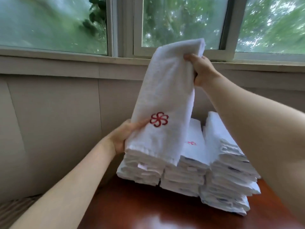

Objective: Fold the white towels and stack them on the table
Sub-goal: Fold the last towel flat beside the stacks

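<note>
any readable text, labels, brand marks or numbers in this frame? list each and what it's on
No readable words or numbers anywhere.
Held towel: a red embroidered pinwheel emblem, a symbol with no letters.
Middle stack: a small red mark on the top towel, too blurred to read.
Left stack: a small white tag at the edge, blank or too small to tell.

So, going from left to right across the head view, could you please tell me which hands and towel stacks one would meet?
Left hand → left towel stack → middle towel stack → right towel stack. The right hand holds the folded towel up above the stacks.
</note>
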The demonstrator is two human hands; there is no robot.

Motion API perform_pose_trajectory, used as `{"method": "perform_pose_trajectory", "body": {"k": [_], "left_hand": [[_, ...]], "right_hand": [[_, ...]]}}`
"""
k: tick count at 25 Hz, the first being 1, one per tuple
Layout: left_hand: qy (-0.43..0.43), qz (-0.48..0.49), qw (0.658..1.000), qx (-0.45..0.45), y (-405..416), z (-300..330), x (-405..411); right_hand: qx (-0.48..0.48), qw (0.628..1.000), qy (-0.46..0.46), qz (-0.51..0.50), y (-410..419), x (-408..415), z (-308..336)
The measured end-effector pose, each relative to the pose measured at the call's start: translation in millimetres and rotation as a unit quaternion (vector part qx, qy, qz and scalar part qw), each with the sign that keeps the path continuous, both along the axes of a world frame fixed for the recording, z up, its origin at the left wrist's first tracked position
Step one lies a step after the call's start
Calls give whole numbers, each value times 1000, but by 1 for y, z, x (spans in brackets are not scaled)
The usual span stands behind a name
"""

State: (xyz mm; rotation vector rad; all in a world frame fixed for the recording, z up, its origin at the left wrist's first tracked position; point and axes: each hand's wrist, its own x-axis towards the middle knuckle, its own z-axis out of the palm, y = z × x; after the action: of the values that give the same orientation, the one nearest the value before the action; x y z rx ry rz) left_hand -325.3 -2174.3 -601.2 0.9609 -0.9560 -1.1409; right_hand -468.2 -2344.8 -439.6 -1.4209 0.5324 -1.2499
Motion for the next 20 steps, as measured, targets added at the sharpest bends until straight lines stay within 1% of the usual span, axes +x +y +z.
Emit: {"method": "perform_pose_trajectory", "body": {"k": [2,3,5,6,7,8,9,10,11,13,16,17,18,19,20], "left_hand": [[17,-13,1000,8,-34,12,31],[17,-23,999,28,-52,13,45],[-12,-24,995,100,-82,0,69],[-40,-9,989,142,-92,-11,77],[-73,18,981,179,-99,-25,86],[-99,46,972,209,-103,-38,93],[-116,73,964,229,-105,-48,98],[-125,89,959,237,-106,-55,101],[-136,98,958,233,-107,-58,101],[-165,108,956,215,-110,-56,95],[-202,110,948,218,-113,-45,80],[-231,107,939,231,-111,-40,74],[-292,121,915,251,-107,-36,69],[-392,155,865,271,-104,-34,66],[-500,192,798,276,-100,-32,63]], "right_hand": [[1,1000,13,-12,-40,36,5],[4,999,36,-15,-60,51,-1],[18,991,120,-53,-91,72,-37],[9,980,187,-69,-101,80,-66],[-12,960,270,-72,-108,88,-102],[-37,930,361,-56,-113,96,-139],[-59,891,448,-27,-114,106,-173],[-86,852,516,-8,-116,115,-199],[-123,829,545,-9,-118,123,-215],[-174,808,562,-28,-124,131,-224],[-200,775,595,-76,-126,128,-219],[-209,763,606,-83,-121,124,-215],[-221,751,617,-77,-112,119,-211],[-235,746,621,-53,-100,115,-208],[-249,741,623,-34,-85,109,-210]]}}
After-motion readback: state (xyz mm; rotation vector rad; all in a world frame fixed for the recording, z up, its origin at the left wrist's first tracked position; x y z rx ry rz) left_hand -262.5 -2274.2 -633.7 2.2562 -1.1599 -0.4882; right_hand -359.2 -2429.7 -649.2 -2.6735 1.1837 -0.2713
